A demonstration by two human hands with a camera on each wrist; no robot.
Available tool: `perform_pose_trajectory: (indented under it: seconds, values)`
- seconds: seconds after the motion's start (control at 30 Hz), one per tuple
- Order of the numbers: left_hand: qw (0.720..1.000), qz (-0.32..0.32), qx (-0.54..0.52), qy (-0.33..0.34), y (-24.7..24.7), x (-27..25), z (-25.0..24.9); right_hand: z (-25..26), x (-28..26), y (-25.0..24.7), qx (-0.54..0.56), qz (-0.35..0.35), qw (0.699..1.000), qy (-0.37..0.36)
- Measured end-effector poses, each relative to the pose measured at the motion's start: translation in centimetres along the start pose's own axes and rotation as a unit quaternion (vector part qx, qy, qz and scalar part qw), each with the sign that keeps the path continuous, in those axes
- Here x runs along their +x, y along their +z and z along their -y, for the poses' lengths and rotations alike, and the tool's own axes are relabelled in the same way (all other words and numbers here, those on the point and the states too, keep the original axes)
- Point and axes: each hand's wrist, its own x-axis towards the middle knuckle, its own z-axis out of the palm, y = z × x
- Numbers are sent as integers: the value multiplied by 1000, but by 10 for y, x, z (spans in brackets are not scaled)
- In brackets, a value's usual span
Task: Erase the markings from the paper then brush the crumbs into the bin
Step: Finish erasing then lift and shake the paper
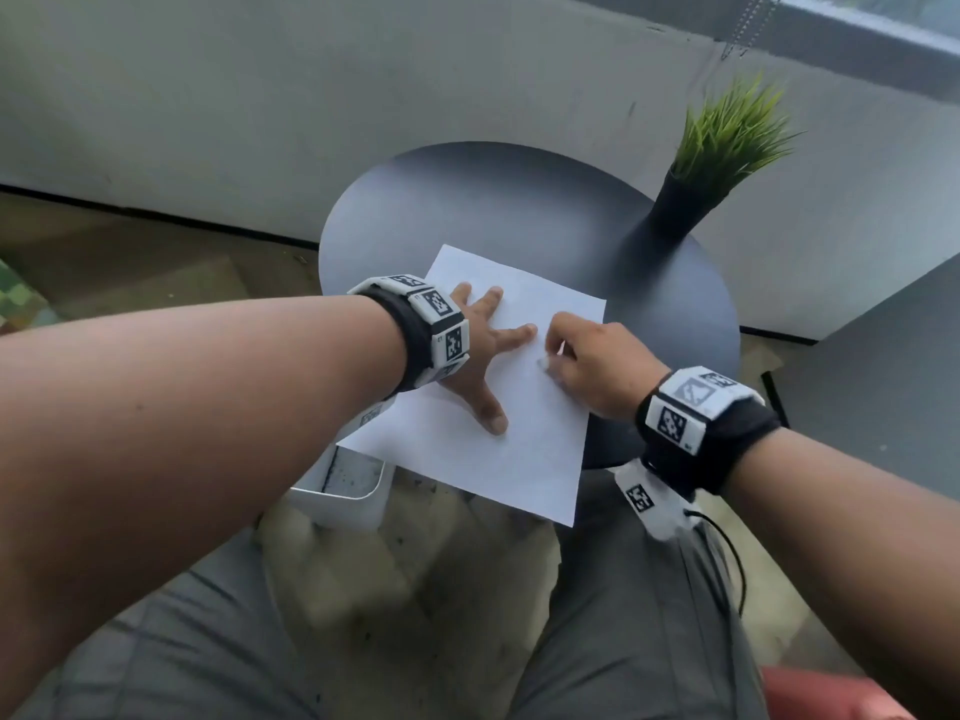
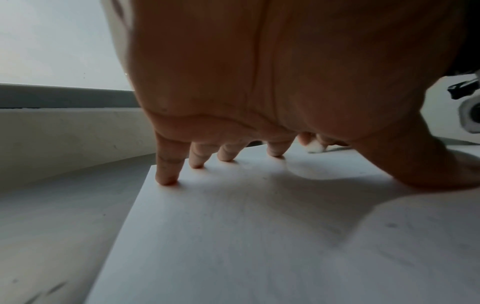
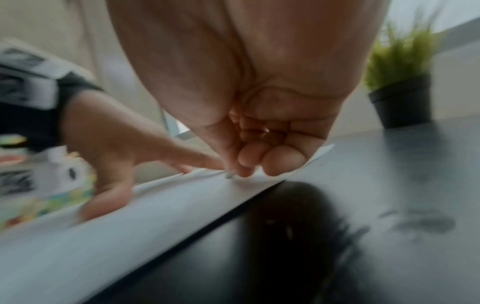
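Observation:
A white sheet of paper [image 1: 519,407] lies on the round dark table [image 1: 519,200], its near corner overhanging the edge. My left hand [image 1: 483,350] lies flat on the sheet with fingers spread, fingertips [image 2: 166,181] pressing down. My right hand [image 1: 582,356] is curled and pinches a small white eraser [image 1: 544,363] against the paper, just right of the left index finger. The eraser [image 2: 315,147] shows beyond the left fingers in the left wrist view. In the right wrist view the right hand [image 3: 246,164] is blurred and the eraser is hidden. Markings on the paper are too faint to make out.
A white bin [image 1: 343,485] stands on the floor below the table's near left edge, partly under the paper. A green plant in a black pot [image 1: 680,205] stands at the table's far right. A grey wall runs behind. My knees are below.

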Motion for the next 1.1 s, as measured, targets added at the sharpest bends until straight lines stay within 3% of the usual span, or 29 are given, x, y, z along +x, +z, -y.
perform_pose_trajectory:
  seconds: [0.1, 0.13, 0.27, 0.33, 0.47, 0.53, 0.6, 0.67, 0.73, 0.83, 0.9, 1.0, 1.07, 1.1]
  values:
    - [1000, 3, 11, -2, -2, 0, -2, 16, -20, 4, -16, 105, 986, -125]
    - [1000, 8, 11, -5, -3, -1, -2, 16, -22, 2, -14, 128, 983, -128]
    - [1000, -5, 11, -10, -10, -1, 3, -21, 0, -1, 69, 41, 996, 40]
    - [999, -18, 33, 20, -13, -2, 1, -31, 5, 3, 101, 21, 991, 84]
    - [999, -5, 15, 33, -10, -7, -11, -20, -2, 2, 79, 5, 995, 67]
    - [1000, -4, 8, 21, -2, -7, -15, -11, -15, 1, 43, 21, 999, 7]
    - [1000, -5, 7, 16, 3, -6, -17, 3, -31, 1, -21, 87, 992, -93]
    - [1000, -4, 6, 13, 5, -5, -18, 10, -40, -3, -41, 168, 974, -149]
    - [1000, -3, 5, 13, 3, -5, -17, 3, -32, -7, -22, 157, 982, -102]
    - [1000, -3, -2, 11, 1, -2, -14, -15, -14, -5, 11, 24, 998, 62]
    - [1000, 0, 0, 9, 1, -1, -14, -10, -21, 5, -12, 21, 999, 28]
    - [1000, 1, 4, 7, 2, 0, -15, 8, -40, 8, -23, 125, 985, -116]
    - [1000, 4, 5, 6, 2, 0, -15, 5, -34, 2, -7, 144, 984, -109]
    - [1000, 5, 3, 6, 2, 1, -15, 0, -26, -1, 6, 118, 991, -59]
